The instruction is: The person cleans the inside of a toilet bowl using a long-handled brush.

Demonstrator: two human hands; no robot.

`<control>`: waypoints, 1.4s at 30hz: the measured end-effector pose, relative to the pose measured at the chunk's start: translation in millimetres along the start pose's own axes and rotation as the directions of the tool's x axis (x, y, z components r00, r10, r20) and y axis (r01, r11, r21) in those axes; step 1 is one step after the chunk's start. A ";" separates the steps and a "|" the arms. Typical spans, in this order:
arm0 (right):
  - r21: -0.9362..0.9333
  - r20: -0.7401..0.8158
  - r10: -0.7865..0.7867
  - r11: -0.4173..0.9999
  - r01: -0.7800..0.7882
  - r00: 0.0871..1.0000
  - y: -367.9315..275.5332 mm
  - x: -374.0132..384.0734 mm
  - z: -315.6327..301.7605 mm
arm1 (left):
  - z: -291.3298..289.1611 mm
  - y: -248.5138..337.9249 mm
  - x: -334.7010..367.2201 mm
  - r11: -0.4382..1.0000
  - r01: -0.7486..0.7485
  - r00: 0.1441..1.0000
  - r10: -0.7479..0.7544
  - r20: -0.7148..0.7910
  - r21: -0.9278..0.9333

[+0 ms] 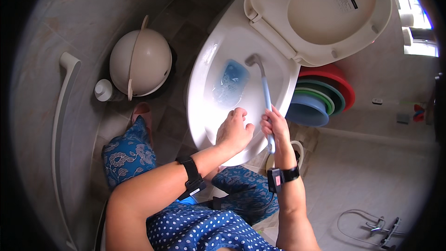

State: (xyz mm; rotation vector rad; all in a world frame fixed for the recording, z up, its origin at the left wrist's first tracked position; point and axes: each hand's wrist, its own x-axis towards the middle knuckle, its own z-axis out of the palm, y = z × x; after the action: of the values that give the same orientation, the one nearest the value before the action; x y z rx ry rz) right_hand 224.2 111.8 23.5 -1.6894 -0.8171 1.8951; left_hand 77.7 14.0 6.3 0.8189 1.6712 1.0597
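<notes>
My right hand (275,125) is wrapped round the pale blue handle of a toilet brush (266,94). The brush's grey head (252,59) is inside the white toilet bowl (199,94), against its inner wall and beside the pool of blue water (233,78). Over the near part of the bowl hovers my left hand (233,131), its fingers loosely curled, a gap between thumb and fingers, and nothing visible in it. The beige toilet seat and lid (332,9) are raised at the far right of the bowl.
Stacked coloured basins (309,110) stand right of the toilet. At left are a beige lidded bin (139,62) and a white bottle (104,90). A white grab rail (59,116) runs along the left wall. A shower fitting with hose (381,227) shows at lower right.
</notes>
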 end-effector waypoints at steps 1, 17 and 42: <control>0.038 -0.015 0.015 0.999 -0.014 1.000 2.1 -2.4 -3.9 | -0.6 -0.2 -0.6 1.000 -0.004 1.000 0.004 0.005 -0.001; -0.707 0.089 -0.138 0.689 0.161 0.986 18.3 -14.6 8.1 | 8.1 -9.3 -2.2 0.999 -0.029 0.997 0.027 0.069 0.033; -0.831 0.366 -0.153 0.391 0.396 0.918 39.2 -68.8 40.6 | -8.3 -9.4 -9.5 0.993 -0.116 0.988 0.116 -0.102 0.006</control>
State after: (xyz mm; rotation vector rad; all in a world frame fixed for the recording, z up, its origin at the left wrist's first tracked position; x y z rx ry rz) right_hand 194.7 31.4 47.6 -1.6319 -2.3976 1.4465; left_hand 72.5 -0.3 2.5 0.8837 1.7262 1.1990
